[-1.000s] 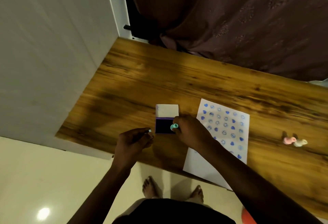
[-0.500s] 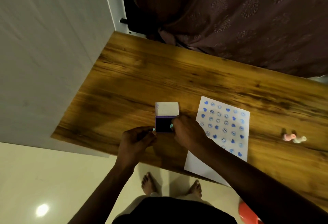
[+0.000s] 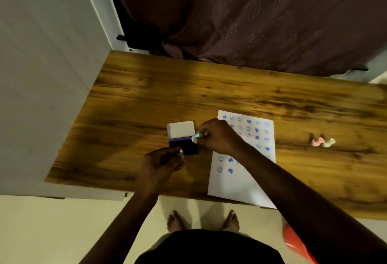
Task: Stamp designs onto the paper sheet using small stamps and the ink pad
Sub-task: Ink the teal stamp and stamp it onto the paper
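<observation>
An ink pad (image 3: 181,146) lies open on the wooden table (image 3: 146,96), its white lid (image 3: 181,128) flipped back and the dark blue pad facing up. My right hand (image 3: 217,137) pinches a small teal stamp (image 3: 196,136) at the pad's right edge. My left hand (image 3: 161,164) holds another small teal stamp (image 3: 181,150) at the pad's near edge. The white paper sheet (image 3: 240,182) lies to the right of the pad, covered with rows of blue hearts and smiley prints; my right forearm crosses over it.
A pink stamp (image 3: 316,141) and a pale stamp (image 3: 328,142) lie on the table right of the sheet. A white wall (image 3: 41,75) borders the table on the left, a dark curtain (image 3: 251,16) hangs behind. My bare feet and a red object (image 3: 293,240) are on the floor below.
My right hand has lifted its teal stamp off the pad's face and drawn it to the pad's right edge. My left hand has stayed at the near edge.
</observation>
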Demonstrator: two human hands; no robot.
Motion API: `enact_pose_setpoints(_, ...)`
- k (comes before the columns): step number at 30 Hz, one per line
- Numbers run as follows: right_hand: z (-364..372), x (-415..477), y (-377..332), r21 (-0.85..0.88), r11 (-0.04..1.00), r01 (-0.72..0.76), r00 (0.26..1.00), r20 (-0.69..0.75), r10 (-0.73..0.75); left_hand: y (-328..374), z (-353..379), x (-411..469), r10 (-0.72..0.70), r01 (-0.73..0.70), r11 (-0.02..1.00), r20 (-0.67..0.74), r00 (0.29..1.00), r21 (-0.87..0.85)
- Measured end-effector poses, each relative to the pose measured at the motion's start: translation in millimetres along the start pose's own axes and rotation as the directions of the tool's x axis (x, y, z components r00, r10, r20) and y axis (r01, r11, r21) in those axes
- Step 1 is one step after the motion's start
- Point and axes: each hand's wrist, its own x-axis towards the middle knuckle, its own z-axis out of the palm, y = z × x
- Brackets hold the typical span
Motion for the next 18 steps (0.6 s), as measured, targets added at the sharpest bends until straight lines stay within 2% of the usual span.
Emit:
enact_pose_setpoints(3,-21.1,-23.1,15.9,0.132,0.989,-0.071,0.994,-0.078,0.082,-1.2,11.2,3.7,-0.023,0.023,1.000,0.036,0.999,0.015)
enact_pose_setpoints(6,-28.1,-52.7,40.5,0.143,0.981,-0.133,0.982,-0.116,0.150,-1.3,25.6,5.4,-0.032,0.028,0.998,0.059,0.998,0.059)
enact_pose_setpoints(11,-11.4,-99.2,75.8,0.043,0.979,-0.197,0.958,-0.202,0.202,-3.3,46.7,5.9,-0.028,0.018,0.994,0.087,0.996,0.108)
enact_pose_setpoints(15,11.7,-116.5,92.3,-0.137,0.962,-0.235,0.951,-0.235,0.199,-4.3,57.2,5.8,-0.033,0.019,0.990,0.105,0.994,0.138)
enact_pose_setpoints(18,23.4,-118.7,95.7,-0.148,0.956,-0.253,0.946,-0.247,0.212,-6.1,61.4,8.7,-0.020,-0.002,0.982,0.115,0.993,0.187)
